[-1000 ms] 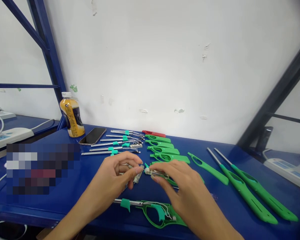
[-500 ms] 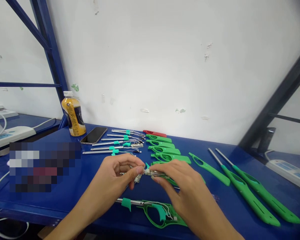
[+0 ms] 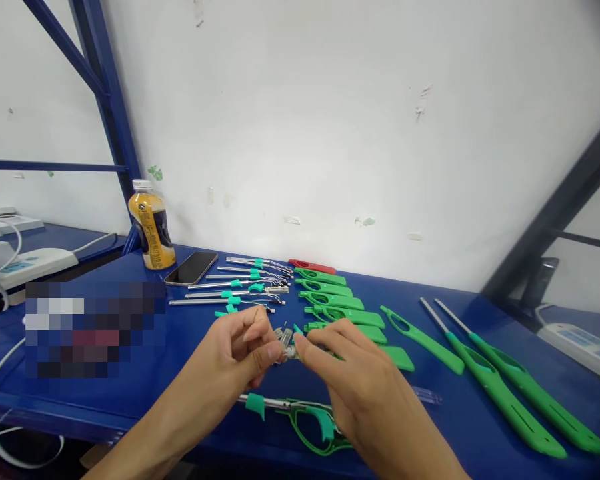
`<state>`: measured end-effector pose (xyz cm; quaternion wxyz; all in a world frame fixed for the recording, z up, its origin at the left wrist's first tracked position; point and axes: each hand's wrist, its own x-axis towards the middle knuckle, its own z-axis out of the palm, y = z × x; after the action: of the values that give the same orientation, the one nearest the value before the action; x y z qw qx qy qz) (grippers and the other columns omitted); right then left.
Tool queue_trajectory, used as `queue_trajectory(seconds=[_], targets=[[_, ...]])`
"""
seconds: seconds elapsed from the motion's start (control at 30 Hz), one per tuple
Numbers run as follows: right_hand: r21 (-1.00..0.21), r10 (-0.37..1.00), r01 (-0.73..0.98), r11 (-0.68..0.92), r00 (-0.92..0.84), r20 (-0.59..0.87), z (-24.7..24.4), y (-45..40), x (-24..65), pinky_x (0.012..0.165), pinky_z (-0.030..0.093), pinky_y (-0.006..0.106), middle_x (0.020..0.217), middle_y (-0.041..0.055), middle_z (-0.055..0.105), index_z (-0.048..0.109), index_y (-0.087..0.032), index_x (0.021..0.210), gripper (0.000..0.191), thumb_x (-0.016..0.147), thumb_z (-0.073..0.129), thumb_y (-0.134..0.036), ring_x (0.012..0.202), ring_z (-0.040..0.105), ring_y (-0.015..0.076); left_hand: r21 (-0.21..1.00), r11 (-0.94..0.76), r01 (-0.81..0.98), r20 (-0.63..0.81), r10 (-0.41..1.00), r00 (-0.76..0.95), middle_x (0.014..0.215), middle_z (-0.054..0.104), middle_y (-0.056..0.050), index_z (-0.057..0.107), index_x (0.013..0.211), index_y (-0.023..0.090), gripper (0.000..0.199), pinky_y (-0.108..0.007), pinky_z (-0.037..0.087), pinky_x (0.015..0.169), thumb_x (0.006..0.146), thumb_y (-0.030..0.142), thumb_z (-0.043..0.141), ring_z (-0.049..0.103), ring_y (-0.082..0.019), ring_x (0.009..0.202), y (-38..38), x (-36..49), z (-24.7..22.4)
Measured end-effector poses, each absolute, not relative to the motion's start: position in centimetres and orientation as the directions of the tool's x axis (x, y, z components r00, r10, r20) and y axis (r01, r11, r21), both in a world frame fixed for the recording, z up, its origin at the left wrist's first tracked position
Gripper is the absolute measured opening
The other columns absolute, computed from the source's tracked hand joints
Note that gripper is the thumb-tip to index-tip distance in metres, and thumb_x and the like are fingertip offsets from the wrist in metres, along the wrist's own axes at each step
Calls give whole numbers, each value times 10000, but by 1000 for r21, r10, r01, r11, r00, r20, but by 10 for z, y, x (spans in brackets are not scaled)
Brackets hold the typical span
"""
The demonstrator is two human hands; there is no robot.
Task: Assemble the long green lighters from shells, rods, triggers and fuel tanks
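Observation:
Thumb and fingertips of my left hand [image 3: 250, 350] pinch the left end of a small clear plastic part with a whitish tip [image 3: 291, 352]. My right hand [image 3: 355, 367] closes on the same part from the right, its curled fingers covering the rest. Just behind the fingertips lie other small clear pieces [image 3: 286, 336], partly hidden. Below my hands rests an open green lighter shell [image 3: 300, 437] holding a metal tube, thin wires and a teal trigger [image 3: 325, 423]; my right hand hides its right end.
Metal lighter tubes with teal pieces [image 3: 215, 294] lie in a row behind my left hand. Several green half shells [image 3: 333, 302] and a red one [image 3: 313, 267] lie beyond my right. Two long green lighters [image 3: 510, 393] are at right. A phone [image 3: 193, 268] and bottle [image 3: 153, 227] stand back left.
My right fingers have curled further around the clear part, hiding its body. A clear piece on the table at right is now more visible. The view has shifted slightly.

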<state>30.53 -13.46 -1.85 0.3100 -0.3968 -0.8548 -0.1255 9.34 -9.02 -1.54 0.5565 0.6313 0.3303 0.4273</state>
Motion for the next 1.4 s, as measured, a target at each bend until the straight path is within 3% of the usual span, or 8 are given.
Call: queue_trajectory(seconds=[0.23, 0.43, 0.57, 0.7, 0.8, 0.93, 1.17, 1.4], targets=[[-119, 646, 745, 657, -474, 599, -16, -135, 310, 798, 565, 377, 1055, 29, 758, 650, -241, 1190, 435, 970, 454, 79, 937, 647, 233, 988, -113, -104, 149, 872, 467, 664, 572, 70, 351, 746, 231, 587, -171, 260, 461, 888, 505, 850, 393, -54, 494, -90, 95, -21], [-327, 732, 742, 585, -309, 608, -2, -147, 337, 857, 583, 320, 1167, 20, 700, 510, -349, 1467, 496, 1086, 400, -51, 1000, 701, 187, 969, -240, 66, 194, 896, 399, 880, 686, 28, 547, 993, 259, 320, -242, 453, 560, 1033, 562, 639, 579, -116, 594, -102, 113, -22], [-381, 782, 795, 473, -179, 597, -3, -160, 353, 806, 582, 274, 1128, 19, 682, 585, -324, 1280, 173, 1133, 510, -271, 974, 707, 180, 795, -511, 328, 319, 811, 491, 932, 695, 0, 664, 1007, 281, 190, -282, 484, 653, 1091, 396, 538, 629, -178, 785, -110, 121, -39], [-340, 862, 833, 436, -278, 424, -30, -167, 366, 789, 601, 297, 1030, -11, 726, 677, -344, 1245, 223, 1051, 673, -232, 920, 738, 199, 543, -746, 385, 449, 645, 618, 1099, 723, -48, 721, 1116, 276, 249, -407, 534, 955, 1065, 191, 493, 677, -249, 1027, -110, 125, -57], [-339, 899, 852, 399, -289, 330, -53, -167, 373, 814, 611, 324, 975, -13, 742, 758, -354, 1186, 310, 987, 709, -120, 933, 761, 219, 443, -792, 421, 441, 601, 666, 1127, 719, -62, 733, 1192, 261, 274, -484, 523, 1050, 1031, 148, 542, 688, -269, 1044, -109, 124, -63], [-360, 904, 843, 399, -295, 310, -66, -166, 375, 850, 595, 339, 978, -15, 755, 792, -353, 1186, 365, 968, 719, -69, 915, 760, 211, 373, -782, 499, 333, 615, 715, 1166, 719, -80, 739, 1255, 256, 270, -456, 577, 939, 1018, 192, 625, 688, -304, 1070, -108, 120, -65], [-394, 900, 822, 411, -296, 321, -67, -164, 369, 754, 512, 298, 872, -39, 703, 801, -327, 1050, 349, 962, 704, -3, 839, 705, 182, 256, -818, 515, 316, 575, 755, 1041, 712, -82, 731, 975, 209, 315, -413, 564, 848, 1018, 67, 452, 689, -273, 938, -113, 122, -68], [-320, 868, 820, 474, -374, 328, -79, -161, 373, 730, 418, 307, 867, -39, 673, 780, -333, 1133, 345, 985, 703, -31, 781, 650, 174, 212, -807, 551, 337, 589, 734, 1075, 698, -62, 737, 1049, 237, 450, -307, 552, 765, 805, -54, 495, 673, -220, 894, -116, 121, -76]])
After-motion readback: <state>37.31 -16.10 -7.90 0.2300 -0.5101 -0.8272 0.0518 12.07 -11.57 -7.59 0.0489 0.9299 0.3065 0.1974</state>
